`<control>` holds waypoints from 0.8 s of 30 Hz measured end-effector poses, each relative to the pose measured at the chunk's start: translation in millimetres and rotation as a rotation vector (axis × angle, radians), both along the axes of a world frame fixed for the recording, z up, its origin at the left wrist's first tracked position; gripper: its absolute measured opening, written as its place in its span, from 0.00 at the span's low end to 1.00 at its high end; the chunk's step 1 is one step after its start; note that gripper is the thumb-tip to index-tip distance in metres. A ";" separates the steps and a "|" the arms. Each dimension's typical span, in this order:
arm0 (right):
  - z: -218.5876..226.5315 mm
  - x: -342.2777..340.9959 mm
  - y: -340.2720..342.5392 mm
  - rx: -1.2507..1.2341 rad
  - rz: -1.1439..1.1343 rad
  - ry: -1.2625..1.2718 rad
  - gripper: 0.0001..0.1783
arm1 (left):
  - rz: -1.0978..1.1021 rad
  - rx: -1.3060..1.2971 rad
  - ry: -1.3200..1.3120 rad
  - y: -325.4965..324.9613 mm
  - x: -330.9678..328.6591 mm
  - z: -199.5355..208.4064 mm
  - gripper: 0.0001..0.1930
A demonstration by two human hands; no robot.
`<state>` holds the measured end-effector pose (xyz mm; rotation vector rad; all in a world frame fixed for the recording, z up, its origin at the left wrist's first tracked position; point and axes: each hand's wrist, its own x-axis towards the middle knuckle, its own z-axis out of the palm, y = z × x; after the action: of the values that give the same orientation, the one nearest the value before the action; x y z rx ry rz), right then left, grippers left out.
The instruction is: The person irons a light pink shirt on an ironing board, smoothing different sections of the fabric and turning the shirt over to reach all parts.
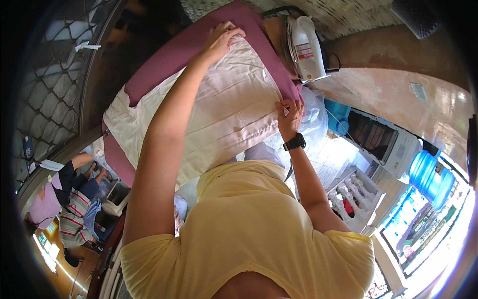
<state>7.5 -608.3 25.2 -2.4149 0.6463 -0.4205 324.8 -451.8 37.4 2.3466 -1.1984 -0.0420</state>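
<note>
A cream cloth (226,97), perhaps a garment, is spread with light creases over a mauve padded ironing board (164,60). My left hand (222,42) reaches across to the cloth's far corner, fingers bent and pinching its edge. Nearer me, my right hand (290,117), with a dark watch on its wrist, pinches the right edge of the cloth between thumb and fingers. Beyond the board's right end stands a white iron (304,47), apart from both hands. The cloth's near edge hangs toward my yellow shirt (269,214).
Clear plastic wrapping (313,112) and a blue container (337,117) lie right of the board. A tiled wall (398,89) bounds the right side, a lattice screen (55,79) the left. A large blue water bottle (430,177) stands farther right. Another person (74,199) is at lower left.
</note>
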 end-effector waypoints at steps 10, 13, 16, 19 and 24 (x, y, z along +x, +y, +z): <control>0.9 2.4 -11.9 0.022 -0.109 0.068 0.09 | 0.067 -0.010 0.068 -13.7 13.3 11.9 0.07; 1.1 7.1 -11.6 0.040 -0.124 0.043 0.10 | 0.216 -0.069 -0.053 -23.8 -1.9 17.9 0.09; 1.9 7.7 -11.4 0.037 -0.114 0.043 0.11 | 0.327 -0.121 -0.176 -31.4 -43.8 24.5 0.15; 7.9 12.0 -14.5 0.014 -0.079 0.016 0.14 | 0.115 -0.169 -0.016 -30.0 -120.1 15.4 0.15; 72.6 91.8 -59.2 -0.609 -0.114 -0.168 0.24 | 0.109 -0.006 -0.114 -22.1 -158.6 14.6 0.31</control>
<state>99.3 -667.5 97.8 -2.8659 0.6494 -0.9754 166.2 -473.9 52.0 2.4336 -1.1186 0.1345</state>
